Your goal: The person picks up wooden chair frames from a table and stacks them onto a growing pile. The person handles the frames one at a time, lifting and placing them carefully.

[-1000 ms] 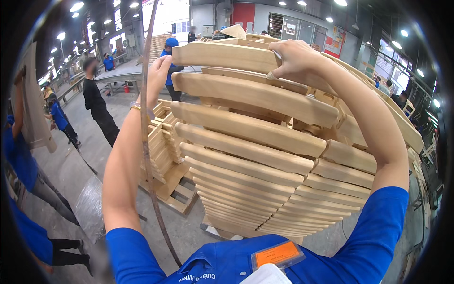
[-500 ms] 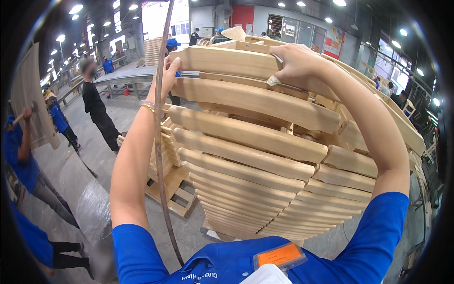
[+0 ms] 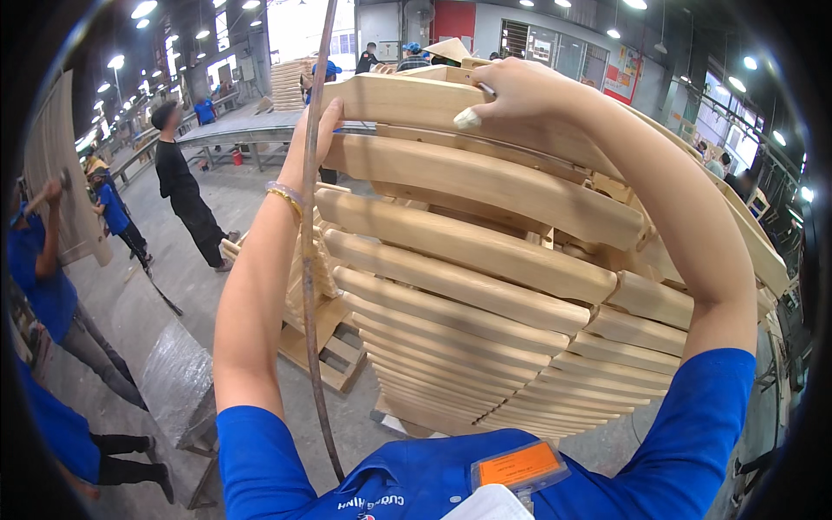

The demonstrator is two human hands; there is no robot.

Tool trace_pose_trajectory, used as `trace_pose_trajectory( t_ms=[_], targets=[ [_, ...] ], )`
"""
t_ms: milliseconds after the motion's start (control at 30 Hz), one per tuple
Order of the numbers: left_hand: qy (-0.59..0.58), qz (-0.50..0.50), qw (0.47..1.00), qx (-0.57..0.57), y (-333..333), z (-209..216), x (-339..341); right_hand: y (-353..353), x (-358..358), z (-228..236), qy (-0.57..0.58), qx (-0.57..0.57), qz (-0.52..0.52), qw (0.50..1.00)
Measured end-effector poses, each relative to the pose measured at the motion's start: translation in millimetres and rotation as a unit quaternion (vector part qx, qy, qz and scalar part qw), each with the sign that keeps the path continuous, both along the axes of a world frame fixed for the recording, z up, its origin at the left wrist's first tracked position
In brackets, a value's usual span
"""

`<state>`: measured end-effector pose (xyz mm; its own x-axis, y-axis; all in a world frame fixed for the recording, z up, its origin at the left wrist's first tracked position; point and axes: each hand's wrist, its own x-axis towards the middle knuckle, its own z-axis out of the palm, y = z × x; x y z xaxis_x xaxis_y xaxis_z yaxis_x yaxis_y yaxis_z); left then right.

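Observation:
In front of me rises a tall stack of pale curved wooden pieces (image 3: 468, 217), laid in rows. My left hand (image 3: 326, 130) grips the left end of the top wooden piece (image 3: 399, 100), thumb up and most fingers hidden behind it. Over the same piece, farther right, my right hand (image 3: 520, 91) is closed, with its fingers across the upper edge and its thumb in front. A cream wrap (image 3: 468, 118) covers that thumb's tip. Between the thumb and fingers shows a thin dark pen-like stick (image 3: 488, 89).
A thin brown rod or cable (image 3: 309, 260) runs upright across my left forearm. Behind the stack's left side stands a wooden pallet (image 3: 334, 364). Several people work at left, one in black (image 3: 182, 191). A long grey table (image 3: 243, 130) lies beyond. Plastic-wrapped goods (image 3: 178, 373) sit lower left.
My right hand has shifted left along the top wooden piece, nearer my left hand. My left hand keeps its hold on the end. The whole view has turned slightly.

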<state>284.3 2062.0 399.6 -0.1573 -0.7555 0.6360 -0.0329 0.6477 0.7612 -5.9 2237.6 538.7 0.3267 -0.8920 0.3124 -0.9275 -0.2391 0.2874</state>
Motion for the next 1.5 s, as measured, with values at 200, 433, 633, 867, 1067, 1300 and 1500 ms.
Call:
trace_pose_trajectory(
  t_ms=[200, 433, 633, 867, 1067, 1300, 1500],
  targets=[
    [0.012, -0.003, 0.999, 0.030, 14, -5, 2, -10, 15, -1, 0.017, 0.017, 0.003, 1.000],
    [0.000, -0.056, 0.992, 0.111, 17, -21, 18, -3, 17, -2, 0.019, 0.013, 0.008, 1.000],
    [-0.003, 0.014, 1.000, -0.023, 11, -25, 19, 13, 25, 7, -0.057, -0.027, -0.042, 0.997],
    [-0.065, 0.175, 0.957, -0.221, 35, 3, 21, 48, 13, 83, -0.295, -0.218, 0.016, 0.930],
    [-0.111, 0.147, 0.878, -0.442, 72, 56, -28, 60, 4, 126, -0.419, -0.415, 0.237, 0.772],
    [-0.092, 0.043, 0.848, -0.519, 143, 125, -112, 56, 6, 125, -0.595, -0.439, 0.467, 0.484],
    [-0.040, 0.149, 0.880, -0.448, 194, 154, -144, 53, 18, 100, -0.620, -0.469, 0.514, 0.363]
  ],
)
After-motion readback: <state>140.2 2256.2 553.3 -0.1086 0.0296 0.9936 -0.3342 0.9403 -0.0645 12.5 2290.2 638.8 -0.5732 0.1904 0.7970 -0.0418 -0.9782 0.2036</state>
